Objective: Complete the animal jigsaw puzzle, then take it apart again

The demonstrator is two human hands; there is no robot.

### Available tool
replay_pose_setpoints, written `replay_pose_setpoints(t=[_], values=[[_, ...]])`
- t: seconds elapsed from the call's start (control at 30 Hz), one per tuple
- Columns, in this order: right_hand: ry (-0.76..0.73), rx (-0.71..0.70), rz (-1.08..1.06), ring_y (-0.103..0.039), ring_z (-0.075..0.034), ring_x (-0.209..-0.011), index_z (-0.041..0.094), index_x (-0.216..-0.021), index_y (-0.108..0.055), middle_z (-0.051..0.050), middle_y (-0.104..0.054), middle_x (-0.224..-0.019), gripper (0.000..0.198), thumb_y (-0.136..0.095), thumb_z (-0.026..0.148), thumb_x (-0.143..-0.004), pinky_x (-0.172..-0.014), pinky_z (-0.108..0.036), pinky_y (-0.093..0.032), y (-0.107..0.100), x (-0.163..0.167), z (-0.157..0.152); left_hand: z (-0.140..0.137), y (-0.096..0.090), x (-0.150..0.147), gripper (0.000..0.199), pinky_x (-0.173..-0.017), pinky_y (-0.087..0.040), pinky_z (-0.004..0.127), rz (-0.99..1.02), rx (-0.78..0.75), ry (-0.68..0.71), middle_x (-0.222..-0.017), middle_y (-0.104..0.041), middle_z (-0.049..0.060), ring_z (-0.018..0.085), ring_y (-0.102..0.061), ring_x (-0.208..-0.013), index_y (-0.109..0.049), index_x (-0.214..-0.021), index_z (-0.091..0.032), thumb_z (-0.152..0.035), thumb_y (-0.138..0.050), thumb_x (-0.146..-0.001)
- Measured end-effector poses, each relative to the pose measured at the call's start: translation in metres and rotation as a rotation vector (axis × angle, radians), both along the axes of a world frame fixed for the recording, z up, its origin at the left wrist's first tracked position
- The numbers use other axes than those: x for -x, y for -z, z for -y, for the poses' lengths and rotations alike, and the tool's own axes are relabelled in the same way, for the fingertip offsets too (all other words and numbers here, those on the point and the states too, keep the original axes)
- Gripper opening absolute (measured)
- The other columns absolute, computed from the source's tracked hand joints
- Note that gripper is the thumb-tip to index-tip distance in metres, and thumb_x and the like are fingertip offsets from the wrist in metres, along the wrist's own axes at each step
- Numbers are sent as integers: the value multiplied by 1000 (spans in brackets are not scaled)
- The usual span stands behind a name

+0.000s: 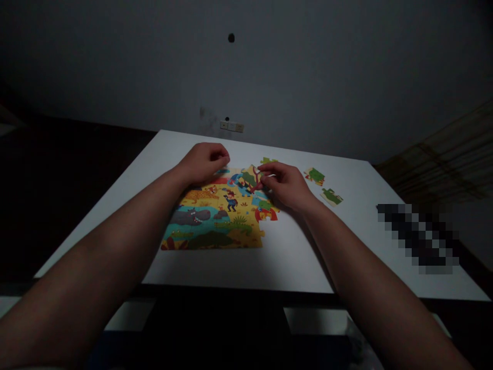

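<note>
A partly joined jigsaw puzzle lies on the white table, its picture showing a hippo, a leopard, a crocodile and a small figure in a hat. At its upper right edge my right hand pinches a puzzle piece with a green tree and a red-brown trunk. The piece touches or overlaps the joined part; I cannot tell if it is locked in. My left hand rests by the puzzle's upper left corner, fingers curled in, with nothing visible in them. The left wrist and forearm hide some of the puzzle's left side.
Loose puzzle pieces lie past my right hand: a green one behind it, a green-and-red one and a green one farther right. A dark, pixelated object sits near the table's right edge. A wall with sockets stands behind.
</note>
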State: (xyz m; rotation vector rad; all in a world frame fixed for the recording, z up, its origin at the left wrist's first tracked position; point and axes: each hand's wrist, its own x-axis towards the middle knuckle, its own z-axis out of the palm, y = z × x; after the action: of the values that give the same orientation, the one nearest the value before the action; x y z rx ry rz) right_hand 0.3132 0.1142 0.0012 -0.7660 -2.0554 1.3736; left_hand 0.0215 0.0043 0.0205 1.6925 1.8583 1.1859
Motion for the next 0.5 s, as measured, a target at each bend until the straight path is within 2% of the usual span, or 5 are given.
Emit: replay_pose_setpoints(t=[0.1,0.2,0.3,0.4,0.5], values=[[21,-23,-17,-89,-32,-100,25,-122,-88,-10,-91,-110,34,-88,40,-92,-98,-50,-72,-2,1,1,2,-4,-14,36,-95,-63,45,133,32,143,-98,-82,9,26,-76,-94,-88,-111,-17,-45,-92,-90],[7,-44,-32,-88,-32,-100,26,-119,-90,-9,-91,-108,33,-90,44,-91,-97,-51,-72,-1,2,1,2,-5,-31,55,-93,-66,43,269,89,282,-104,-84,9,27,-79,-97,-88,-130,-18,-47,-100,-85],[-23,-62,-47,-87,-31,-99,27,-118,-90,-9,-92,-110,35,-91,49,-91,-95,-50,-72,0,3,3,1,-7,-41,52,-87,-64,39,321,127,359,-101,-85,8,25,-79,-94,-89,-129,-19,-43,-100,-84],[28,-92,-49,-86,-29,-94,27,-118,-90,-10,-92,-112,37,-90,55,-94,-93,-50,-72,-2,2,4,1,-11,-25,36,-82,-60,36,344,144,284,-96,-83,7,23,-77,-88,-90,-118,-19,-34,-98,-85],[99,-118,-47,-84,-28,-87,26,-115,-89,-11,-91,-112,39,-91,59,-94,-87,-49,-71,-7,-1,3,9,-13,16,24,-79,-56,35,332,189,110,-92,-81,7,21,-75,-85,-87,-106,-20,-26,-96,-85]])
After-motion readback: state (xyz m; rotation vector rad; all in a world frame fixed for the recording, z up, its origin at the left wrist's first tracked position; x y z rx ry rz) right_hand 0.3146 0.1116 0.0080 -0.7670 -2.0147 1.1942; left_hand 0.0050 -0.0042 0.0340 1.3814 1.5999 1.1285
